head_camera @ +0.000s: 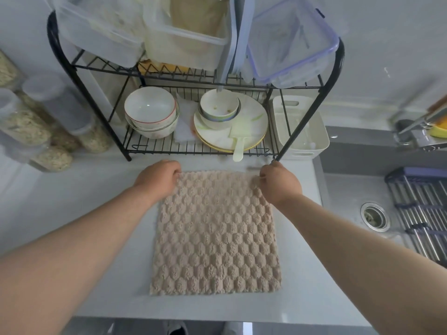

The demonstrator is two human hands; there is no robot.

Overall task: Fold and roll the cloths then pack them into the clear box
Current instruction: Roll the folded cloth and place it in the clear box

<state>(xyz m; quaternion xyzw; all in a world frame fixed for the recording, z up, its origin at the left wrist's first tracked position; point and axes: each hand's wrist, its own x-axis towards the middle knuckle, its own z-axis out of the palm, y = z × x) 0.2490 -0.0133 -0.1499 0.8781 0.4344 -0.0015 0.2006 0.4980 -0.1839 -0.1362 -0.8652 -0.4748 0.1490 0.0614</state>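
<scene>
A beige, bumpy-textured cloth (216,235) lies spread flat on the white counter (72,201), roughly square. My left hand (158,178) pinches its far left corner. My right hand (278,183) pinches its far right corner. Both hands have curled fingers on the cloth's far edge. Several clear plastic boxes (191,39) stand on the top shelf of the black wire rack (285,141); one with a blue-rimmed lid (290,42) leans at the right.
The rack's lower shelf holds stacked bowls (151,112), plates (242,126) and a pale spatula (238,143). A white basket (302,126) stands beside it. Jars of grain (29,124) line the left. A sink (375,213) with a roll-up rack (425,213) lies to the right.
</scene>
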